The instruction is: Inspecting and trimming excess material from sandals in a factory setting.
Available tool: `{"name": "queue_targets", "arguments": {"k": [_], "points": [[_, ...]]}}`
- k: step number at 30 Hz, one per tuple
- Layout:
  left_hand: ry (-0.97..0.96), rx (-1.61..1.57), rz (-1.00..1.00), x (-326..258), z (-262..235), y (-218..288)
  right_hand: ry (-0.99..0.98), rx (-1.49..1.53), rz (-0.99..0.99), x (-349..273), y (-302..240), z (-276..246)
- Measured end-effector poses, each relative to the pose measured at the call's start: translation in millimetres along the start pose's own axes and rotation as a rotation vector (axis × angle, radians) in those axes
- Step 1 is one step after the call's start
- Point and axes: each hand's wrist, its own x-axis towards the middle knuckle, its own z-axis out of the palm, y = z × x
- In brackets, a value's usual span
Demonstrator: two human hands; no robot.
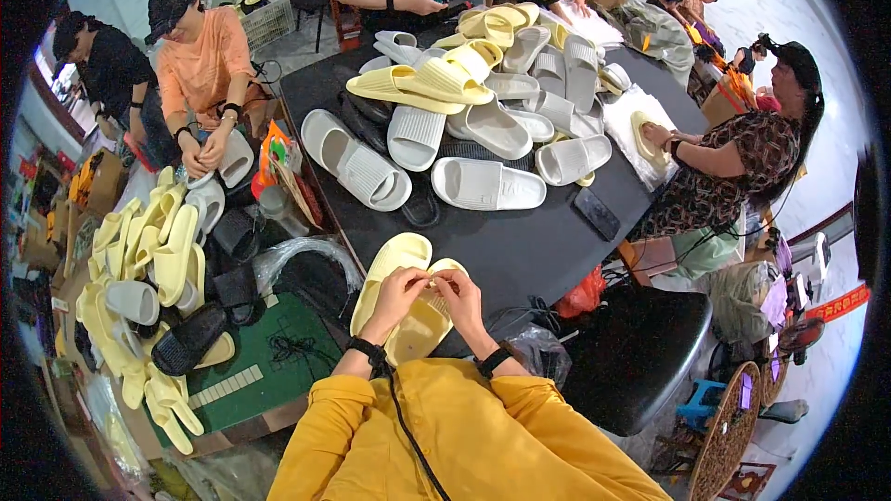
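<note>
A pair of pale yellow slide slippers, the left one (392, 258) and the right one (416, 338), lies at the near edge of the dark table in front of me. My left hand (405, 293) and my right hand (459, 299) meet above the pair, with fingertips pinched close together near the strap of the right slipper. Whatever small thing the fingertips hold, if anything, is too small to make out. Each of my wrists wears a black band, and a black cord (401, 417) runs down from the left one.
Grey and yellow slippers (487, 183) are heaped on the black table (506, 250), with a phone (597, 213) at the right. More slippers (174, 255) cover a green-topped table (251, 380) at left. A black chair (640, 353) stands at my right. Several people work around.
</note>
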Motion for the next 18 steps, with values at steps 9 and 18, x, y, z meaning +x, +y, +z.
{"name": "queue_targets", "arguments": {"k": [9,18], "points": [[0.009,0.117,0.044,-0.3,5.4,1.1,-0.014,-0.126,-0.108,-2.2,-0.9,1.6],[-0.005,0.126,0.045,1.3,6.7,-2.4,-0.064,-0.287,-0.192,2.1,0.7,0.8]]}}
